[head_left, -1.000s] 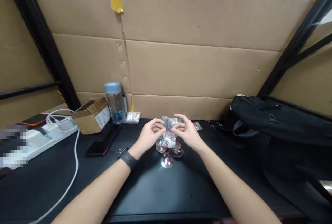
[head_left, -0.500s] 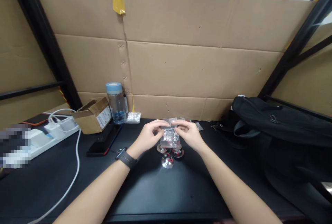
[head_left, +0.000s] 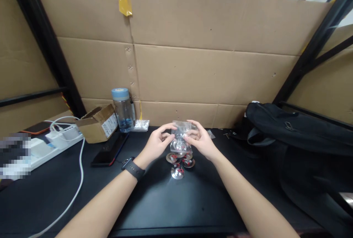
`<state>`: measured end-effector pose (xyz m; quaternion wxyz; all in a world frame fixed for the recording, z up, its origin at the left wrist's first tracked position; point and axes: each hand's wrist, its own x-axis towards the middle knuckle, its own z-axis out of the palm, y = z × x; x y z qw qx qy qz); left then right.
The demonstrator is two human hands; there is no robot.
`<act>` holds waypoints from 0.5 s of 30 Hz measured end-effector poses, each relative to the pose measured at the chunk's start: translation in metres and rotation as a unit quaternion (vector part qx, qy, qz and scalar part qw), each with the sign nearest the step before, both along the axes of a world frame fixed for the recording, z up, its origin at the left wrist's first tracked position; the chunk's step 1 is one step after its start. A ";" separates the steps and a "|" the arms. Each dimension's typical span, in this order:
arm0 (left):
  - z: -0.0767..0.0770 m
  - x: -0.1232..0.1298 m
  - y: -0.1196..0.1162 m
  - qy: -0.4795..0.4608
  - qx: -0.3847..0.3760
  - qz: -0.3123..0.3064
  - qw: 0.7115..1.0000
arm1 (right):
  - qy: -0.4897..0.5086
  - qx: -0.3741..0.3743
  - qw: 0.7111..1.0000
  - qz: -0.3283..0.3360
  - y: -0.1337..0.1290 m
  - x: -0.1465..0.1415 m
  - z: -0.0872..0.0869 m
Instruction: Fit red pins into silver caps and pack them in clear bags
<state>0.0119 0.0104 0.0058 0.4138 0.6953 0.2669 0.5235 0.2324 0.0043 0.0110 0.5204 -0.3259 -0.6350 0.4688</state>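
At the left of your black desk (head_left: 176, 208) lies a white power strip (head_left: 49, 156), its far-left end blurred out, with a white cable (head_left: 82, 168) curving down toward you. Next comes an open cardboard box (head_left: 92, 130) with a white label, and in front of it a flat black device (head_left: 106, 153) lying on the desk. Behind that stands a clear bottle (head_left: 124, 112) with a blue lid, upright, with a small silvery packet (head_left: 141, 125) just beside it. Your left hand (head_left: 159, 141), a dark watch (head_left: 135, 168) on its wrist, reaches in to the centre, its grip pinching the left side of a crinkled clear plastic bag (head_left: 180, 139). You hold the bag up between both hands; something shiny shows through, too unclear to name. Just below the bag, several round metal pieces (head_left: 177, 172) with red marks lie clustered on the desk, the rearmost partly hidden by it. Your right hand (head_left: 200, 142) has its grip pinching the bag's right side, thumb toward you. Beyond this hand lies a small clear packet (head_left: 211, 134), and a large black backpack (head_left: 292, 135) fills the right. A tall cardboard panel (head_left: 176, 72) runs along the back.
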 end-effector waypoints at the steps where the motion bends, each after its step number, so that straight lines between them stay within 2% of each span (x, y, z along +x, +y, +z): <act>1: 0.000 -0.001 0.001 0.014 0.012 0.013 1.000 | -0.002 -0.004 1.000 0.002 0.000 0.000 -0.001; 4: 0.003 -0.006 -0.002 0.092 0.112 0.088 0.986 | -0.002 -0.005 1.000 -0.012 0.001 -0.002 -0.003; 7: 0.008 -0.009 -0.009 0.199 0.249 0.161 0.934 | -0.002 -0.010 0.999 -0.034 0.000 -0.006 -0.005; 9: 0.009 -0.007 -0.014 0.274 0.306 0.157 0.898 | 0.005 -0.016 0.999 -0.039 0.000 -0.008 -0.006; 11: 0.007 -0.002 -0.017 0.331 0.326 0.141 0.874 | 0.012 -0.021 0.999 -0.031 -0.001 -0.011 -0.008; 15: -0.001 0.008 -0.015 0.367 0.327 0.156 0.856 | 0.013 -0.025 1.000 -0.014 0.000 -0.013 -0.010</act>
